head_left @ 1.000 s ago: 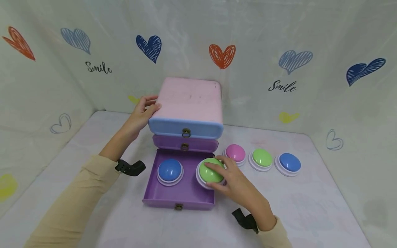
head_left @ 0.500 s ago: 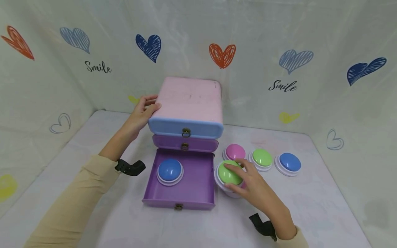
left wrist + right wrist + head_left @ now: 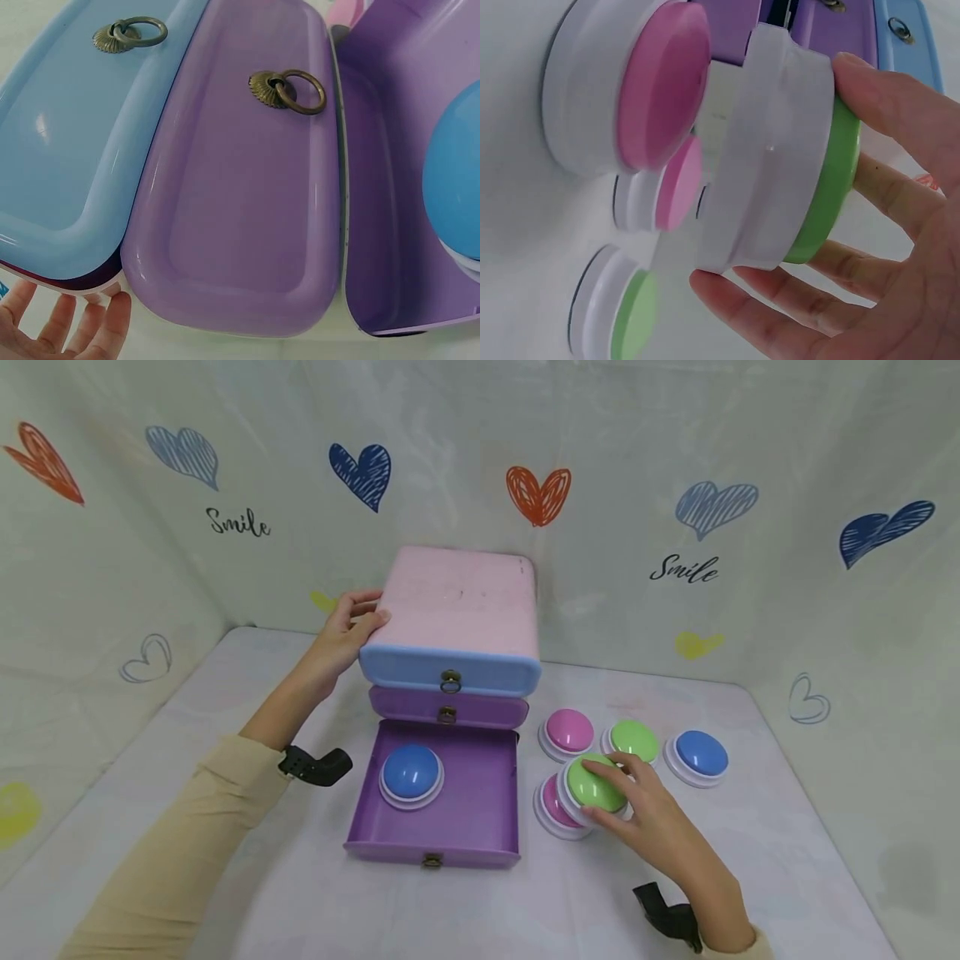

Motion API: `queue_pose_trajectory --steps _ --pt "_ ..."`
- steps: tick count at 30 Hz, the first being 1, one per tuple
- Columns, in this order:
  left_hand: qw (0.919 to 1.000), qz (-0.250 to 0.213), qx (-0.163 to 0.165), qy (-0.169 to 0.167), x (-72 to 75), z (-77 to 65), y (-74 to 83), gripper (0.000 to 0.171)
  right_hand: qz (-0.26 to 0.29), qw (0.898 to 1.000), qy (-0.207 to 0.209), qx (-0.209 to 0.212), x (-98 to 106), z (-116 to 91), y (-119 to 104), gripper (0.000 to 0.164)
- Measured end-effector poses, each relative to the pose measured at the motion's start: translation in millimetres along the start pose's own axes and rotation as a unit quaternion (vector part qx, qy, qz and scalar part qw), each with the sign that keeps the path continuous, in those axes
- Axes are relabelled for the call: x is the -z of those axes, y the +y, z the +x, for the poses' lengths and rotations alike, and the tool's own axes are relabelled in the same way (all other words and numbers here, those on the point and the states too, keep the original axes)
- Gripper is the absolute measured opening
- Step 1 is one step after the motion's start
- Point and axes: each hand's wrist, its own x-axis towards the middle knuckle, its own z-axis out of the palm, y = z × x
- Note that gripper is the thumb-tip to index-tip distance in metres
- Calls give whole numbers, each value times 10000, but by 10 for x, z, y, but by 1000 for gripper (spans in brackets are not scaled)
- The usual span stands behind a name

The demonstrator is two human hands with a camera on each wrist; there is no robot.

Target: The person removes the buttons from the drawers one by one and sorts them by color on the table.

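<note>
My right hand (image 3: 660,818) grips a green-domed push button (image 3: 595,785) by its white rim, thumb on one side and fingers on the other. In the right wrist view that button (image 3: 780,157) is held up off the table. Below it in the head view, partly covered, sits a pink push button (image 3: 555,814). With its fingers along the side, my left hand (image 3: 341,635) rests against the pink-topped drawer box (image 3: 461,602). A blue push button (image 3: 411,772) lies in the left part of the pulled-out purple drawer (image 3: 480,843).
Behind my right hand stand a pink button (image 3: 568,731), a green button (image 3: 634,741) and a blue button (image 3: 701,753) in a row. Above the pulled-out drawer, the blue drawer front (image 3: 405,668) and a purple drawer front (image 3: 405,704) each have a brass ring pull.
My right hand has lifted the green button out of the drawer and carried it right, past the near pink button, which shows partly now. The left hand has stayed put.
</note>
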Motion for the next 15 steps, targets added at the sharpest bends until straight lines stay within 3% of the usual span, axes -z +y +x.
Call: queue_pose_trajectory --steps 4,15 --pt "10000 -14 0 -17 0 -4 15 57 29 9993 -179 -327 26 -48 62 54" --pt "10000 -29 51 -31 2 7 16 57 181 9968 -227 -747 170 -126 294 53"
